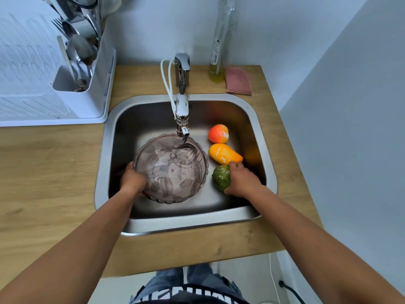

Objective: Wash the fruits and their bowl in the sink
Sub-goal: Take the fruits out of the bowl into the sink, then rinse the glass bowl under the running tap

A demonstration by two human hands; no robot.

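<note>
A clear pinkish patterned bowl (171, 170) is tilted in the steel sink (256, 119) under the faucet (182, 99), whose thin stream falls onto it. My left hand (132, 179) grips the bowl's left rim. On the right side of the basin lie three fruits: a red-orange peach (218, 133), an orange mango (223, 153) and a green avocado (221, 177). My right hand (242, 179) curls around the avocado's right side, its fingertips touching the mango's tip.
A white drying rack with a cutlery holder (87, 84) stands on the wooden counter (50, 172) at the back left. Behind the sink stand a tall clear bottle (218, 51) and a pink sponge cloth (238, 81). A wall closes the right side.
</note>
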